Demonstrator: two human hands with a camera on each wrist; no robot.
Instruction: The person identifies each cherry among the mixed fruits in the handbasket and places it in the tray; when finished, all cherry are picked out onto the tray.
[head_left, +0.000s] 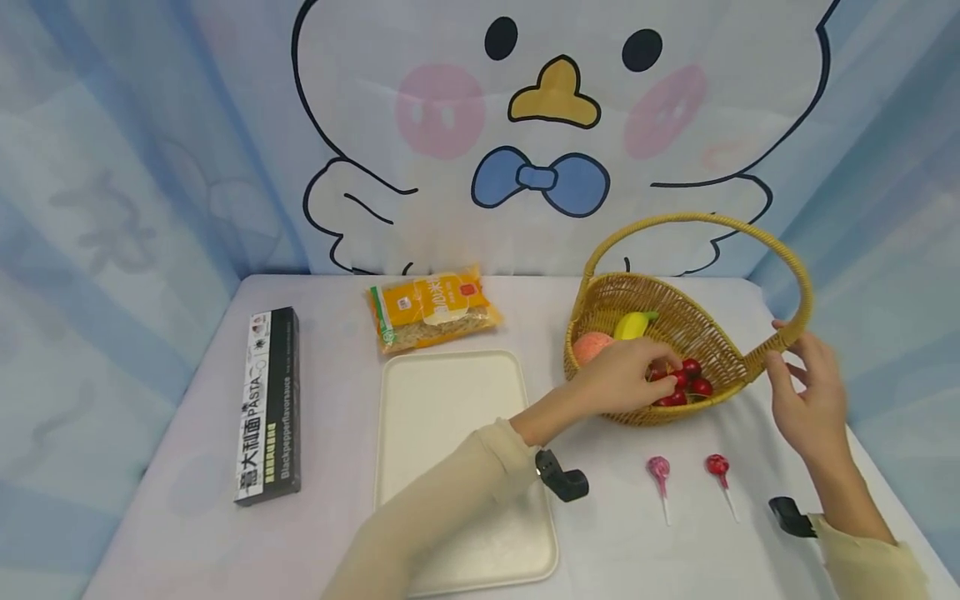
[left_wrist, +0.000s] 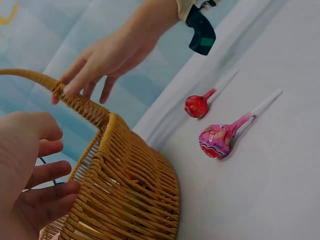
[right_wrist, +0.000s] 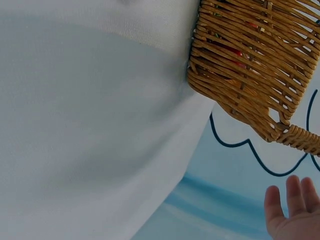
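Observation:
A wicker basket [head_left: 645, 292] with a tall handle stands at the back right, holding red cherries [head_left: 701, 387], a yellow banana [head_left: 633, 325] and a pinkish round fruit [head_left: 591, 346]. My left hand [head_left: 626, 375] reaches over its near rim, fingertips among the cherries. Loosely bent, spread fingers [left_wrist: 52, 172] show in the left wrist view; the basket wall [left_wrist: 130, 185] hides the cherries there. My right hand [head_left: 813, 392] holds the handle's right base [head_left: 783, 337] between thumb and index finger. Its other fingers [right_wrist: 295, 197] extend away from the wicker in the right wrist view.
Two lollipops, one pink [head_left: 658, 468] and one red [head_left: 717, 465], lie before the basket. A cream tray [head_left: 450, 400] lies under my left forearm. Behind it is an orange grain bag [head_left: 435, 308]; a black-and-white pasta box [head_left: 270, 404] lies at the left.

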